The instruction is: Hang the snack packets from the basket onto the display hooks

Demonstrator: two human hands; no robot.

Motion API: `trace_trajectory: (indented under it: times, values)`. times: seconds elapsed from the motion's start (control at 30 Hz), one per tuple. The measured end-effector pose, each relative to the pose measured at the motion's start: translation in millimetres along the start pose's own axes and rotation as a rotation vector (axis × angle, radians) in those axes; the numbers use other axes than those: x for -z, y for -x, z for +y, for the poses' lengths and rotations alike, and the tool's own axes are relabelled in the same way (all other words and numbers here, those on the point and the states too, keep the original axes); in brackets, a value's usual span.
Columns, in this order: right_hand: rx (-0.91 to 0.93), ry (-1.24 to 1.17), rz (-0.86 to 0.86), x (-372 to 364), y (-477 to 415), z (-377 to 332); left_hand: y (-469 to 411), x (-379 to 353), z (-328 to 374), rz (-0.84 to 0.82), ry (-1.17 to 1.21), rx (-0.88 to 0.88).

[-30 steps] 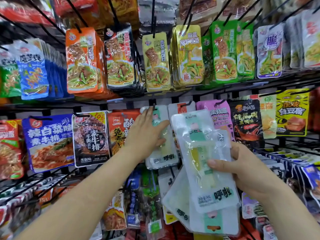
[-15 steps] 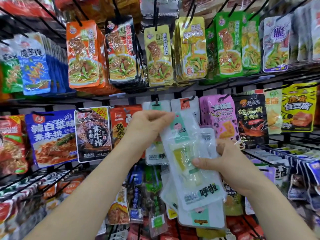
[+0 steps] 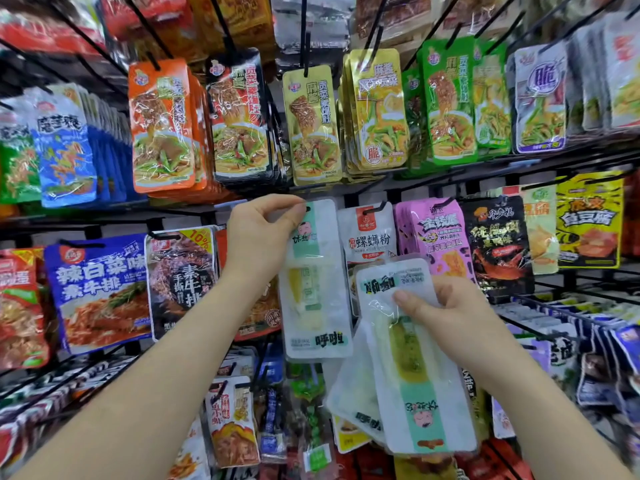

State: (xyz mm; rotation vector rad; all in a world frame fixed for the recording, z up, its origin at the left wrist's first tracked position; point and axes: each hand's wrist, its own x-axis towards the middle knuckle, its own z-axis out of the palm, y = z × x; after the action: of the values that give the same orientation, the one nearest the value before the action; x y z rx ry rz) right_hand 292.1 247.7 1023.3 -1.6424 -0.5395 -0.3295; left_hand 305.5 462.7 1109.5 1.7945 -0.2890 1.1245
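Now the left hand [image 3: 263, 233] pinches the top edge of a white packet [image 3: 317, 306], up in the middle row just beside a red-labelled packet [image 3: 369, 233]. The right hand [image 3: 460, 317] grips the spare packets [image 3: 415, 375] (upside down) lower right.

A dark packet [image 3: 181, 282] in the rack's middle row carries "10%" on its yellow corner and "手撕素牛排". The blue packet [image 3: 98, 289] to its left reads "辣白菜味 素牛排". An upright clear packet [image 3: 317, 282] shows "呼啦" near its bottom edge, and an inverted clear packet [image 3: 415, 358] shows the same word upside down. A white packet [image 3: 369, 237] reads "螺蛳粉", and a yellow packet [image 3: 588, 220] reads "鱼豆腐".
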Motion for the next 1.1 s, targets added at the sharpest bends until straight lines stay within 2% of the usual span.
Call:
trace_trajectory:
  times: [0.2,0.43,0.67,0.87,1.1]
  values:
    - [0.037,-0.058,0.018,-1,-2,-4,-2,-1,-1,-0.049,-0.035,-0.076]
    - [0.075,-0.144,0.064,5,-3,-9,4,-1,-20,0.011,-0.186,-0.273]
    - [0.071,-0.16,0.016,12,-1,-9,11,2,-19,0.085,-0.015,-0.199]
    - [0.055,-0.184,-0.04,12,-2,-9,6,-9,-10,0.145,0.056,-0.205]
    - [0.028,-0.18,-0.056,12,0,-10,-8,-9,-24,0.113,-0.106,-0.209]
